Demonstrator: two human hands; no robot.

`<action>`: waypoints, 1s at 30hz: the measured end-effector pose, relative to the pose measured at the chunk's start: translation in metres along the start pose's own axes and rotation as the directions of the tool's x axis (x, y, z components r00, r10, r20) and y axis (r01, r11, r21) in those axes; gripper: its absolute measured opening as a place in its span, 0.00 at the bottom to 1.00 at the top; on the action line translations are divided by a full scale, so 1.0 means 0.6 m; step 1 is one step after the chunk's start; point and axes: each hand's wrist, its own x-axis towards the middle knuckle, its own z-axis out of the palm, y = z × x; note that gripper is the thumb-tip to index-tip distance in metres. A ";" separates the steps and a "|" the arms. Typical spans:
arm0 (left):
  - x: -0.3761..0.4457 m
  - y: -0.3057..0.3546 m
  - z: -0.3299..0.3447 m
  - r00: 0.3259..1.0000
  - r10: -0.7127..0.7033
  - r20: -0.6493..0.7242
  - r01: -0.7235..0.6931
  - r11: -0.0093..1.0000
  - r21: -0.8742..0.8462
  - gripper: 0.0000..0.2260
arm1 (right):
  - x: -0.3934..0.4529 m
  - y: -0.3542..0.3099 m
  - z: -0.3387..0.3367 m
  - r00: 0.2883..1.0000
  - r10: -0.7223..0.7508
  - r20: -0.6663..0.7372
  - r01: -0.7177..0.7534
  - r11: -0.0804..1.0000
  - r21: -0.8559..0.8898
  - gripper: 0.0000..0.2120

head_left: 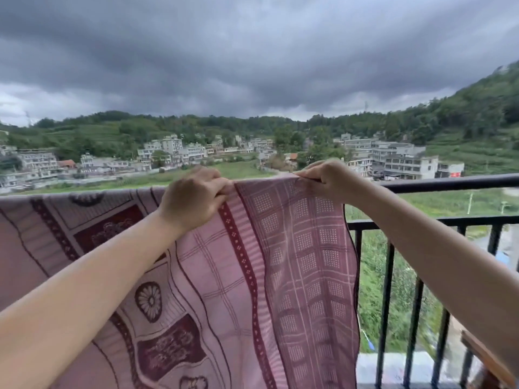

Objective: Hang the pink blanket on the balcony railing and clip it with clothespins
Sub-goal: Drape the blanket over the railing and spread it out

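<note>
I see two hands at the top rail. My left hand (pixel 193 196) is curled closed, pinching the top fold of the one pink woven blanket with dark red patterned borders (pixel 295 262). My right hand (pixel 327 179) is also closed, gripping the same top edge near the blanket's right corner, pressed against the rail. Both bare forearms reach in from the lower corners. The blanket is draped over the single black metal balcony railing (pixel 449 182) and hangs down on the near side, covering it from the left edge to about the middle. Right of the blanket I count about six bare vertical bars, some blurred. Beyond lie white buildings (pixel 404 161), green hills and dark clouds.
</note>
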 end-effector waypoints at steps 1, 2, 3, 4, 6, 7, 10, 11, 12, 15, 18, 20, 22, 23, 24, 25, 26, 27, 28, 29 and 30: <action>-0.008 0.000 -0.002 0.998 -0.049 -0.028 0.051 0.997 0.066 0.07 | 0.002 0.000 -0.002 1.000 -0.014 -0.001 0.014 0.999 -0.034 0.13; -0.012 0.003 -0.005 0.996 -0.084 -0.024 0.086 0.991 0.102 0.06 | 0.004 0.002 -0.003 1.000 -0.022 0.000 0.022 0.996 -0.083 0.12; -0.013 0.008 -0.006 0.996 -0.088 -0.013 0.089 0.987 0.131 0.06 | 0.005 0.004 -0.004 1.000 -0.020 0.003 0.020 0.989 -0.146 0.11; -0.012 0.013 -0.005 0.996 -0.086 0.007 0.083 0.985 0.154 0.06 | 0.007 0.006 -0.005 1.000 -0.016 -0.005 0.015 0.975 -0.220 0.11; -0.005 0.019 0.001 0.992 -0.120 0.033 0.114 0.984 0.137 0.07 | 0.010 0.011 -0.006 0.998 -0.018 -0.064 -0.004 0.943 -0.332 0.12; 0.002 0.020 0.003 0.986 -0.160 0.038 0.155 0.982 0.110 0.07 | 0.013 0.010 -0.008 0.994 -0.022 -0.111 -0.021 0.930 -0.367 0.11; 0.035 0.024 -0.007 0.960 -0.281 0.007 0.280 0.958 0.065 0.08 | 0.031 -0.003 -0.017 0.969 0.005 -0.248 -0.122 0.881 -0.457 0.12; 0.054 0.023 -0.012 0.947 -0.321 -0.013 0.321 0.945 0.057 0.08 | 0.045 -0.002 -0.024 0.957 0.037 -0.288 -0.180 0.854 -0.488 0.12; 0.075 0.022 -0.016 0.933 -0.357 -0.033 0.358 0.933 0.045 0.09 | 0.060 -0.002 -0.032 0.943 0.067 -0.327 -0.237 0.824 -0.515 0.11; 0.122 0.021 -0.014 0.899 -0.434 -0.058 0.434 0.901 -0.002 0.12 | 0.099 0.009 -0.046 0.916 0.110 -0.385 -0.330 0.751 -0.571 0.11; 0.130 0.013 0.025 0.871 -0.474 0.127 0.476 0.879 0.016 0.12 | 0.112 0.017 -0.032 0.929 0.320 -0.187 -0.367 0.722 -0.586 0.10; 0.126 -0.002 0.050 0.821 -0.480 0.310 0.482 0.873 0.076 0.11 | 0.104 0.019 -0.030 0.906 0.419 0.057 -0.349 0.817 -0.458 0.11; 0.127 -0.019 0.055 0.761 -0.477 0.439 0.468 0.873 0.137 0.11 | 0.079 0.008 -0.037 0.901 0.394 0.183 -0.346 0.905 -0.246 0.17; 0.129 -0.027 0.058 0.742 -0.474 0.474 0.464 0.873 0.147 0.12 | 0.062 0.000 -0.035 0.909 0.363 0.203 -0.331 0.927 -0.175 0.18; 0.131 -0.031 0.058 0.727 -0.471 0.499 0.470 0.872 0.138 0.12 | 0.043 -0.008 -0.031 0.913 0.339 0.228 -0.314 0.939 -0.139 0.17; 0.132 -0.031 0.057 0.725 -0.457 0.515 0.476 0.873 0.105 0.11 | 0.026 -0.013 -0.027 0.914 0.319 0.250 -0.295 0.947 -0.130 0.17; 0.132 -0.030 0.054 0.744 -0.423 0.517 0.479 0.877 0.029 0.10 | 0.013 -0.011 -0.024 0.918 0.305 0.254 -0.282 0.951 -0.126 0.17; 0.127 -0.028 0.051 0.778 -0.369 0.508 0.476 0.874 -0.094 0.08 | 0.003 -0.003 -0.024 0.930 0.286 0.233 -0.271 0.958 -0.095 0.16; 0.118 -0.023 0.044 0.825 -0.303 0.478 0.457 0.854 -0.249 0.08 | -0.008 0.004 -0.028 0.939 0.277 0.206 -0.279 0.960 -0.020 0.14; 0.106 -0.019 0.035 0.879 -0.230 0.418 0.402 0.830 -0.388 0.09 | -0.018 0.009 -0.035 0.944 0.280 0.177 -0.295 0.953 0.065 0.14; 0.092 -0.016 0.027 0.924 -0.154 0.350 0.317 0.820 -0.476 0.10 | -0.027 0.013 -0.041 0.946 0.289 0.147 -0.308 0.942 0.129 0.14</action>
